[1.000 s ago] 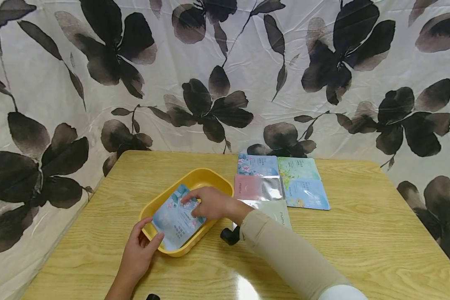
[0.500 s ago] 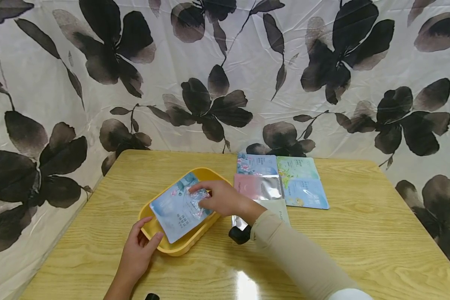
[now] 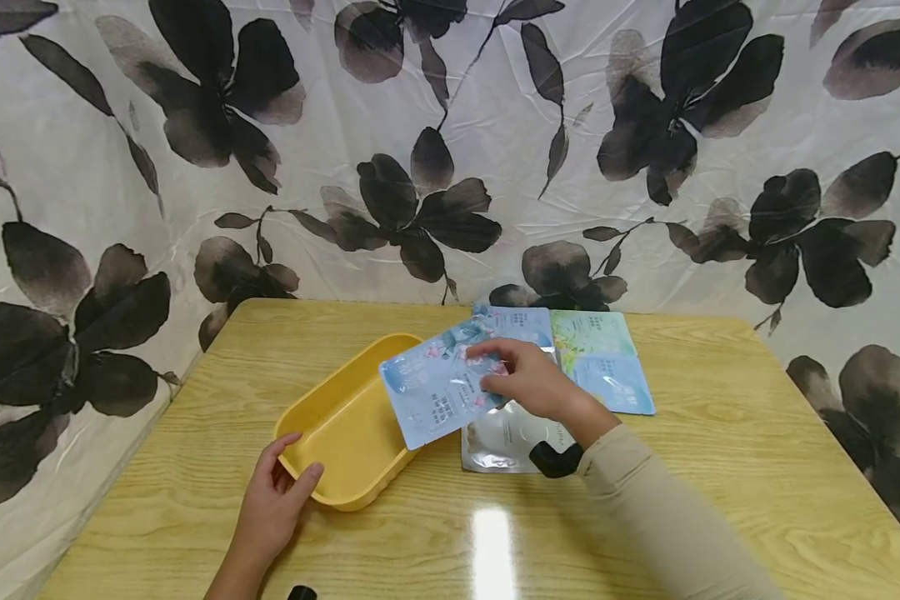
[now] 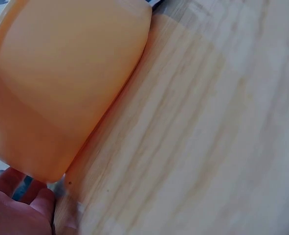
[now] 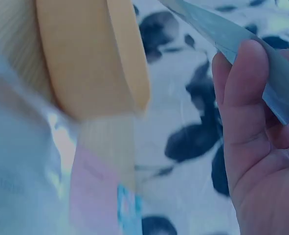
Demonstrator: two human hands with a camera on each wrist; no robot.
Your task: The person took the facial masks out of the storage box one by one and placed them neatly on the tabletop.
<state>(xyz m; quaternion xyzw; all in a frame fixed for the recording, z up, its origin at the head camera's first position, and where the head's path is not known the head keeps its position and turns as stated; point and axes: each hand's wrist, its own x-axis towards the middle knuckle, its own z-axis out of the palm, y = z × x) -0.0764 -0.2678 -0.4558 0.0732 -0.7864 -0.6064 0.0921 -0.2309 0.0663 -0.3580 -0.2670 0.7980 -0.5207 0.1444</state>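
Observation:
A blue flower-printed face mask packet (image 3: pixel 438 387) is pinched in my right hand (image 3: pixel 532 379), held above the right side of the yellow tray (image 3: pixel 333 442) and partly over the other packets. From the right wrist side, the packet (image 5: pixel 281 73) looks bent between thumb and fingers. My left hand (image 3: pixel 273 492) grips the tray's near left corner, thumb on one side and fingers on the other. The left wrist view shows the tray (image 4: pixel 61 88) beside that hand (image 4: pixel 22 205), tinted orange. Inside the tray I see only its bare floor.
Flat packets lie right of the tray: a blue one (image 3: pixel 528 321), a green one (image 3: pixel 596 333), a light blue one (image 3: pixel 613 383) and a pale silver-edged one (image 3: pixel 502 446). A pink one (image 5: pixel 93 191) is mostly covered in the head view. Floral cloth hangs behind the wooden table (image 3: pixel 720 467).
My right hand has lifted the blue packet out of the tray and carried it right, toward the flat packets. My left hand has stayed on the tray's corner.

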